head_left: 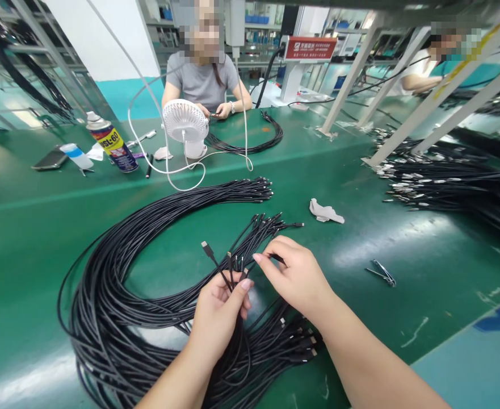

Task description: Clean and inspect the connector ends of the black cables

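Several black USB cables (210,250) stand up out of my left hand (222,307), whose fingers and thumb are closed round them just below the connectors. To its right, my right hand (294,272) pinches a black cable end, partly hidden by the fingers. Under and behind both hands curves a large bundle of black cables (105,284) on the green table. One group of its ends (270,224) lies beyond my hands, and another group of connectors (305,343) lies below my right wrist.
A nail clipper (383,274) and a pale crumpled scrap (325,211) lie at right. More cables (437,176) are heaped beside slanted posts (396,102). A white fan (185,122), its looping cord and a spray can (112,142) stand farther back. Across the table sits a person (207,74).
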The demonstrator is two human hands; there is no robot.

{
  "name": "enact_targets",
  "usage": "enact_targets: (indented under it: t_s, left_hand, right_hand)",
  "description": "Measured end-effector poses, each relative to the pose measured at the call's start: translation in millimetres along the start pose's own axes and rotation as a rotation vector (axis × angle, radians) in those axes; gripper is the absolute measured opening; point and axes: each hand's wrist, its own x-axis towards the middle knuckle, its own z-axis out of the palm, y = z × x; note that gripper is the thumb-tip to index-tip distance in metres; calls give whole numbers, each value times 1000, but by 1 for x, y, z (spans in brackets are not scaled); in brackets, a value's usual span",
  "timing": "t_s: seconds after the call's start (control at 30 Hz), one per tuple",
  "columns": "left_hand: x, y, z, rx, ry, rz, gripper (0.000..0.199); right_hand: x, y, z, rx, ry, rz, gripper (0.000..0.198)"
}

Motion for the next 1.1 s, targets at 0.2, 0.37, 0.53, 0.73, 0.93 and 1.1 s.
enact_targets:
  t_s: [0.2, 0.37, 0.53, 0.73, 0.93, 1.1]
  left_hand:
    - [-1, 1, 0, -37, -65, -25, 33]
    - [0, 0, -2, -123, -100, -60, 34]
    - [1, 0, -4, -127, -123, -54, 31]
    - [1, -2, -4, -154, -173, -63, 31]
    - [0, 2, -3, -202, -258, -111, 25]
    - [1, 7, -7, -449, -229, -263, 17]
  right_hand:
    - [0, 1, 0, -38, 40, 30, 12]
    - [-1, 3, 1, -15, 22, 38, 31]
    - [-4, -2, 2, -3, -97, -46, 23]
    - [-7, -5, 7, 32, -219, -109, 15]
    - [-3, -2, 8, 195, -166, -185, 15]
    - [-1, 0, 7, 219, -129, -197, 16]
